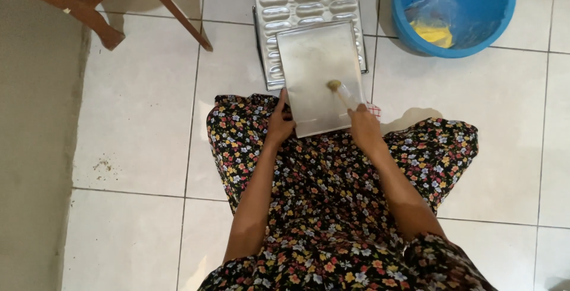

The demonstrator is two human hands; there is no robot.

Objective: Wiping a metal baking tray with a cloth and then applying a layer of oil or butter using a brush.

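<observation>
A flat, square, silver metal tray lies in front of the person's knees, with its near edge over the lap of a black dress with small bright flowers. The left hand holds the tray by its near left corner, fingers closed on the edge. The right hand is closed around a small brush with a see-through handle and a yellowish tip, and the tip touches the tray near its right side. The two hands are apart, one at each near corner of the tray. Under the flat tray lies a silver metal baking mould with rows of long oval hollows, which sticks out past its far edge. A bit of red and white cloth peeks out by the right hand. Farther off to the right stands a round blue plastic tub with a clear bag and something yellow inside. Brown wooden chair legs stand at the far left on the white tiled floor.
</observation>
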